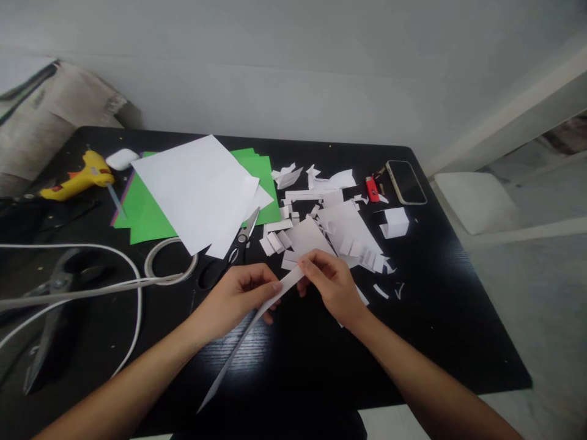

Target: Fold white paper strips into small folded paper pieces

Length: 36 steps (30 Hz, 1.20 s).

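Note:
A long narrow strip of white paper (243, 342) runs from the near table edge up to both hands. My left hand (241, 296) pinches the strip about its upper third, fingers closed on it. At the strip's top end my right hand (332, 281) is closed on it too, thumb and fingertips pressing the paper. Just beyond the hands lies a heap of white paper scraps (330, 235) and folded pieces. Black-handled scissors (233, 250) lie to the left of the heap, partly under a white sheet (197, 189).
Black table (435, 318). Green paper (147, 214) under the white sheets, yellow glue gun (77, 177) and white case (121, 159) at back left. White cable (132, 281) and pliers (55, 293) on the left. Phone (406, 181), red lighter (371, 188), folded white box (395, 221) at right.

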Each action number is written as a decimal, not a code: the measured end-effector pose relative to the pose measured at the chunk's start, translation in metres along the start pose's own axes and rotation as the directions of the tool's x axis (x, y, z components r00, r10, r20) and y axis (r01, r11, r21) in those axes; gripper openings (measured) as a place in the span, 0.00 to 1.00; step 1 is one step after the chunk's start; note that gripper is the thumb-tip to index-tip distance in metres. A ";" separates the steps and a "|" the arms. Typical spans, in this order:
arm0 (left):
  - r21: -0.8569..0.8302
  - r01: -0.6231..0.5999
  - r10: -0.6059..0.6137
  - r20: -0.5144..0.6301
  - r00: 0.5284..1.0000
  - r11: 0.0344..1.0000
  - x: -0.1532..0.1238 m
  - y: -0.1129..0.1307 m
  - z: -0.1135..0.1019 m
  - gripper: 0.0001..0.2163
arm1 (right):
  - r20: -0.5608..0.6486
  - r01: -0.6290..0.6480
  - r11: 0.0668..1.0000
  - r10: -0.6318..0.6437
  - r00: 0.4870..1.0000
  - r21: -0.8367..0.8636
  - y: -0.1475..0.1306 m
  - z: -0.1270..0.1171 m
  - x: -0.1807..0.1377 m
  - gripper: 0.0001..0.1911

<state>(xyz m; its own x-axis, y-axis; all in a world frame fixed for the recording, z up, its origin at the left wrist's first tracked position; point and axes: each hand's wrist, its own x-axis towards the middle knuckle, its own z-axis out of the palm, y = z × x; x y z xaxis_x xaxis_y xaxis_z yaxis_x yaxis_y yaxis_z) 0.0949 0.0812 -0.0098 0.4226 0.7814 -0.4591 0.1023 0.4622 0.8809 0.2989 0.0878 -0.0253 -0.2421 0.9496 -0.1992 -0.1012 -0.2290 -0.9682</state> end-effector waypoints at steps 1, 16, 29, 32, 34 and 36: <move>-0.003 -0.003 0.003 0.001 1.000 1.000 0.000 0.000 0.000 0.13 | 0.033 -0.022 1.000 0.021 0.999 0.016 0.001 0.001 -0.001 0.19; -0.012 -0.013 0.014 0.029 0.999 1.000 0.001 0.001 0.001 0.14 | 0.035 -0.137 0.989 0.135 0.990 0.056 -0.001 0.010 -0.005 0.19; -0.043 0.040 -0.039 0.035 0.999 0.998 0.000 0.002 -0.002 0.13 | -0.054 -0.067 0.997 0.069 0.996 0.037 -0.004 -0.001 0.000 0.17; -0.037 0.044 -0.043 0.032 0.999 0.998 0.000 0.002 -0.002 0.13 | 0.029 -0.140 0.983 0.137 0.990 0.120 -0.002 0.001 -0.001 0.16; -0.037 0.045 -0.044 0.034 0.998 0.998 0.000 0.002 -0.003 0.13 | 0.087 -0.186 0.968 0.173 0.981 0.169 0.000 0.003 -0.002 0.16; -0.034 0.039 -0.037 0.043 0.998 0.999 0.001 0.001 -0.003 0.13 | 0.113 -0.218 0.956 0.199 0.973 0.196 0.002 0.004 -0.002 0.15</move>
<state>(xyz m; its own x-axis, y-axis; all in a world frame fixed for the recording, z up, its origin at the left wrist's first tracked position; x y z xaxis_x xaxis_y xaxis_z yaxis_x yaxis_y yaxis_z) 0.0927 0.0834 -0.0091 0.4568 0.7448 -0.4864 0.0883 0.5061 0.8579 0.2952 0.0845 -0.0262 -0.3646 0.8547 -0.3697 -0.2330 -0.4681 -0.8524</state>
